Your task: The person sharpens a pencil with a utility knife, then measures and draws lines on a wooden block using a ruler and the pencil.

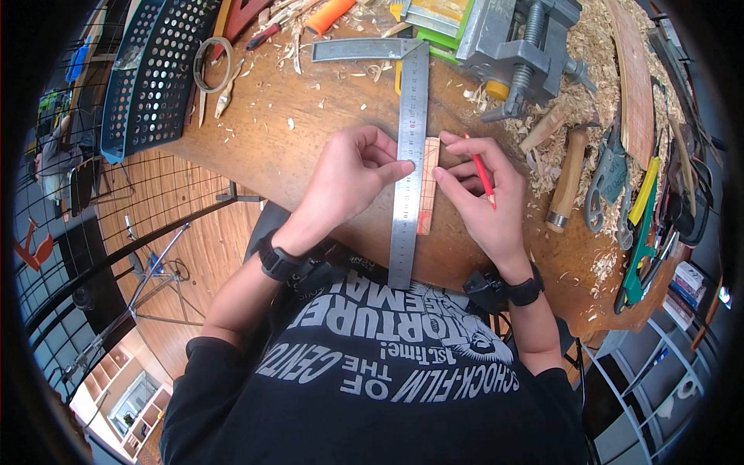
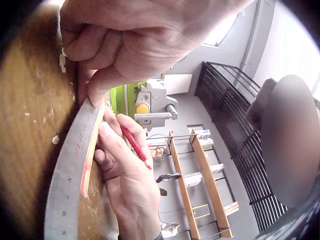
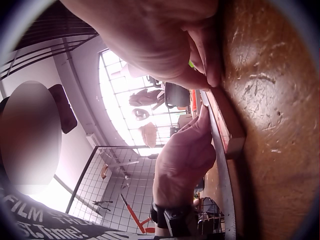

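A steel square [image 1: 412, 101] lies with its long, marked blade running toward the person's body and its stock at the far end. Against the blade's right side sits a small, narrow wooden block [image 1: 428, 186] with drawn lines and a red-marked near end. The left hand [image 1: 349, 170] pinches the blade, thumb on top and the other fingers curled at its left edge. Thumb and fingertips of the right hand [image 1: 492, 194] grip the block's right side, while a red pencil [image 1: 482, 172] is tucked between its fingers. In the right wrist view, the block [image 3: 234, 135] rests along the blade.
A metal vise [image 1: 519, 54] stands at the back right among wood shavings [image 1: 597, 46]. Along the right lie a wooden handle [image 1: 570, 178] and several hand tools. A perforated blue basket [image 1: 147, 77] and a tape roll [image 1: 213, 66] sit at the back left.
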Tool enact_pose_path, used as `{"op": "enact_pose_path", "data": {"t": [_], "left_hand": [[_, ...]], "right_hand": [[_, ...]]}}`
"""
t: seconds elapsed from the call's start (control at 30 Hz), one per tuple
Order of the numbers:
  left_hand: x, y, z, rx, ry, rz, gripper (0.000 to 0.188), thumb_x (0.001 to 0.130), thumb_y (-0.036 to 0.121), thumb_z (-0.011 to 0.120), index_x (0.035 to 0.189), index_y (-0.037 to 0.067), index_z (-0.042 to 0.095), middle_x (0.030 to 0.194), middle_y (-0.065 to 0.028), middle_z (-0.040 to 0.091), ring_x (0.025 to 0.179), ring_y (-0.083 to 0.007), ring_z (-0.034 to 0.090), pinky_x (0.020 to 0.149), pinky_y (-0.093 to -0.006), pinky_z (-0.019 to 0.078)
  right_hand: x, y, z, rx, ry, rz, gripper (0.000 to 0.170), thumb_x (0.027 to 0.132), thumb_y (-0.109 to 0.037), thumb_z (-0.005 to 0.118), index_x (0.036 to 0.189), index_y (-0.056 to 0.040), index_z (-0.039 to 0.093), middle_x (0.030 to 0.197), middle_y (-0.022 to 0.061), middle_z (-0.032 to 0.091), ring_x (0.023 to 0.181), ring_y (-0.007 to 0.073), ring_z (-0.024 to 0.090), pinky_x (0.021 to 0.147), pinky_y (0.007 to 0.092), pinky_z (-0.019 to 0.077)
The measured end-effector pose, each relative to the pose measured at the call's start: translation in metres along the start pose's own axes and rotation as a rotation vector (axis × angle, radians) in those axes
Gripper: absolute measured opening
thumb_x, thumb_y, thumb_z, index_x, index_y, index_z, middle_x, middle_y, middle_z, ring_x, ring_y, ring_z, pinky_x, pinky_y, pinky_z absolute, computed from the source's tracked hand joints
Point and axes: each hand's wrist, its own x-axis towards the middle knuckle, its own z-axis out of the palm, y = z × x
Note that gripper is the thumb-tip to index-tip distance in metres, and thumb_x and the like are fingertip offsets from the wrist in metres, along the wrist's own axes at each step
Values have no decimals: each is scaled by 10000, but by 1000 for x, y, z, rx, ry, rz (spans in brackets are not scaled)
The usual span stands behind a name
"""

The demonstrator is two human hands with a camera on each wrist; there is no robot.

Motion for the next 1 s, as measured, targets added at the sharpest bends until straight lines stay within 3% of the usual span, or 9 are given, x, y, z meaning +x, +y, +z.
{"op": "enact_pose_path", "data": {"t": [0.4, 0.5, 1.0], "left_hand": [[0, -2, 1, -13, -12, -5, 174, 814, 97, 744, 879, 0, 615, 768, -17, 657, 689, -55, 590, 622, -197, 461], [-1, -4, 2, -76, 50, 22, 158, 773, 58, 762, 807, -4, 621, 704, -43, 650, 616, -65, 560, 550, -219, 439], [-3, 1, 2, -25, -3, -6, 176, 820, 94, 739, 891, -15, 621, 792, -39, 664, 696, -59, 594, 627, -199, 467]], "right_hand": [[0, 0, 0, 2, 1, 11, 233, 811, -1, 693, 1008, -42, 576, 1188, 144, 637, 781, 129, 682, 646, 237, 531], [0, 1, 0, -9, 5, 12, 234, 809, -1, 693, 1007, -43, 576, 1182, 141, 642, 778, 129, 683, 647, 237, 532], [0, 0, 0, -19, 12, 3, 232, 809, -9, 696, 1004, -43, 575, 1174, 146, 648, 773, 130, 686, 645, 238, 533]]}}
